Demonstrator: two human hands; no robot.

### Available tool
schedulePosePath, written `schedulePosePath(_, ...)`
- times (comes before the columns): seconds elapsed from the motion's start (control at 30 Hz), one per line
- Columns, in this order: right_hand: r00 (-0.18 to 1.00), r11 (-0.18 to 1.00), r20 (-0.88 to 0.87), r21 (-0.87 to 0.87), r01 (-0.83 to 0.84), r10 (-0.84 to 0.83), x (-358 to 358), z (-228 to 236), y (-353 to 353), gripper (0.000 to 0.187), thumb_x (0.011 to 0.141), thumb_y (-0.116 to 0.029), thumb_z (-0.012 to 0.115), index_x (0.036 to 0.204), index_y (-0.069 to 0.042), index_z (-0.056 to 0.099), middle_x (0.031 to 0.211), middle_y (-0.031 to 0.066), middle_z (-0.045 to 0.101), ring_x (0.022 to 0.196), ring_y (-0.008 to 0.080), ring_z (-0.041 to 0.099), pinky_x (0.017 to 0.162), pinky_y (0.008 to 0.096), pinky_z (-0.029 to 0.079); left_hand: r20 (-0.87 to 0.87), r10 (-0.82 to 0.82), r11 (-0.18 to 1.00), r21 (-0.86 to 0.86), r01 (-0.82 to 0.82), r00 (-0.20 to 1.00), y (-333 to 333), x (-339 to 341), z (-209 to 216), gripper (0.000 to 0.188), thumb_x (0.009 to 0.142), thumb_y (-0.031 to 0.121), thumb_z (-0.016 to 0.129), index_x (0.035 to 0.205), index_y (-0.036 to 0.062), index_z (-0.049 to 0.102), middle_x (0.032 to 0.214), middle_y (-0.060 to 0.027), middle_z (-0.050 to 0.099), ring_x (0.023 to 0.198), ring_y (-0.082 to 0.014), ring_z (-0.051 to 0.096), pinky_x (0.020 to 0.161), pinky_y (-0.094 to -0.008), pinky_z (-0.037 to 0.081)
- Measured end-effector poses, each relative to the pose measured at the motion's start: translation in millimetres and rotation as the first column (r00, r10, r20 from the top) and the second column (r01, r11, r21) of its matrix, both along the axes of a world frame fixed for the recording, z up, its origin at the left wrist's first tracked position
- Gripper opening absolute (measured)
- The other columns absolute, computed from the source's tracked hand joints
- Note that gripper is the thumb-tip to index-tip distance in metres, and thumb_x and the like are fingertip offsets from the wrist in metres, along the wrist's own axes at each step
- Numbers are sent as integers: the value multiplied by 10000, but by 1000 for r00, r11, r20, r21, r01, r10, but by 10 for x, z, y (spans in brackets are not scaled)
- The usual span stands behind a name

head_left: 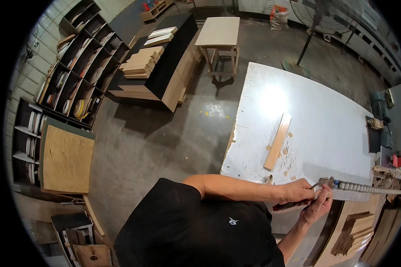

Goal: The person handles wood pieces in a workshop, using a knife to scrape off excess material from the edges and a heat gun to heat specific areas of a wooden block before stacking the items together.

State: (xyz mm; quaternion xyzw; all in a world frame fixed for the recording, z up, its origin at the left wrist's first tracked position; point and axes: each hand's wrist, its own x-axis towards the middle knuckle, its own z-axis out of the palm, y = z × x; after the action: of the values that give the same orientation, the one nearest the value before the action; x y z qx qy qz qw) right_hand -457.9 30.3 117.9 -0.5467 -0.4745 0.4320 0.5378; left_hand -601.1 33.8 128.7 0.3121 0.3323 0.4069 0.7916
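Observation:
My left hand (pixel 298 191) is closed on a hand tool with a red and dark handle (pixel 289 206); its exact kind cannot be made out. Close against it, my right hand (pixel 317 207) has its fingers pinched together, and what they hold is hidden. Both hands are at the near right edge of the white-topped table (pixel 325 115), just beside the metal and blue end (pixel 329 182) of a long row of pale rollers (pixel 361 187). A light wooden strip (pixel 278 142) lies on the table, with small wood chips (pixel 288 153) around it.
Stacked wooden strips (pixel 140 62) rest on a black-topped bench (pixel 182 42) at the far left. A small table (pixel 218 33) and a fan stand (pixel 304 49) are beyond. Shelving (pixel 75 66) lines the left wall. Wooden pieces (pixel 358 229) are stacked at the near right.

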Motion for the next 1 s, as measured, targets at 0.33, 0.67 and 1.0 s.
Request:
schedulePosePath(0.33,956,984,241,111,142,-166,6,-391,367,334,865,-313,586,968,5,586,806,25,554,750,154,503,686,321,432,-420,370,580,801,148,828,105,63,-464,111,751,123,624,860,105,617,740,-75,576,659,-241,574,568,-347,472)
schedulePosePath(0.67,999,971,-41,-234,-38,30,-90,194,66,355,909,-395,636,880,-54,541,678,7,533,609,70,473,545,267,438,-30,36,973,-229,-42,999,56,55,-226,234,890,202,581,728,34,579,614,-36,547,463,-122,468,416,-255,361)
schedulePosePath(1.0,875,884,-274,-370,287,-399,129,3,-136,385,923,-313,529,697,-3,552,559,16,506,406,96,447,362,286,347,-153,-296,955,-82,286,943,32,310,-279,213,888,155,637,702,60,599,596,-16,552,471,-85,452,442,-230,344)
